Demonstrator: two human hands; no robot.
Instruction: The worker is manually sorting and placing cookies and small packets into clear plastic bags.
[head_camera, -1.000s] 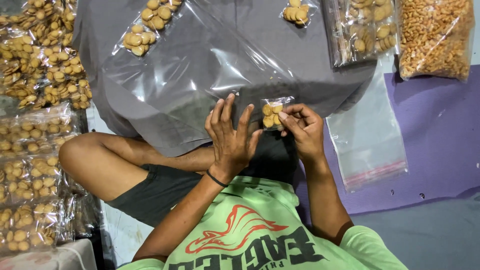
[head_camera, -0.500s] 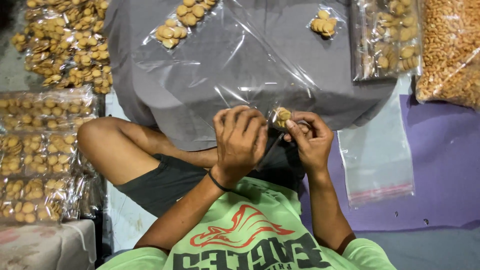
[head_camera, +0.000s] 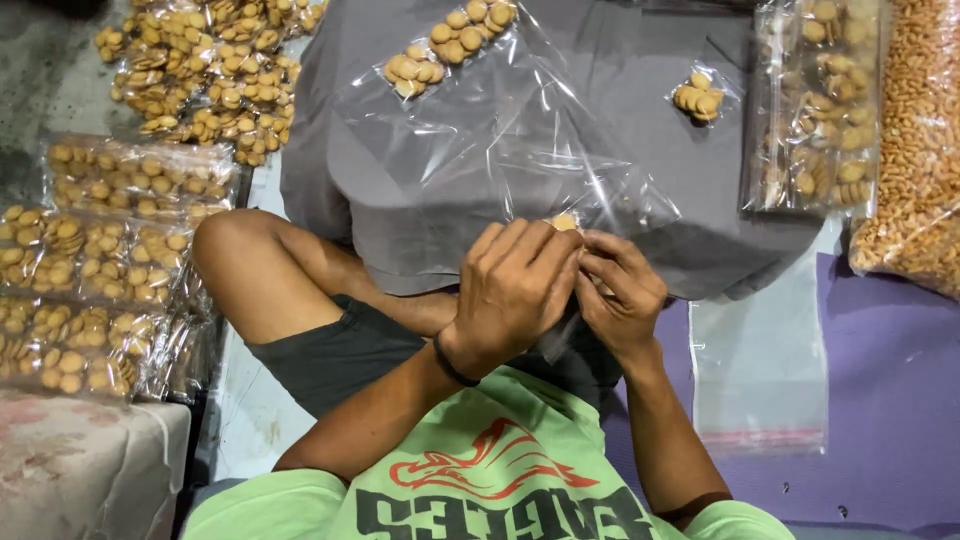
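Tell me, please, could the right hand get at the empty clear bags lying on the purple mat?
Probably yes: the empty clear bags lie flat just beside the right hand with nothing between them, though both hands are pinching a small packet.

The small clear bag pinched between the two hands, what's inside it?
Only a sliver of one round tan biscuit shows above the left hand and right hand. The rest of the small clear bag and its contents are covered by fingers.

A purple mat (head_camera: 900, 400) covered the floor on the right. A grey cloth (head_camera: 620, 110) lay spread far ahead, and pale floor (head_camera: 250, 420) showed near left.
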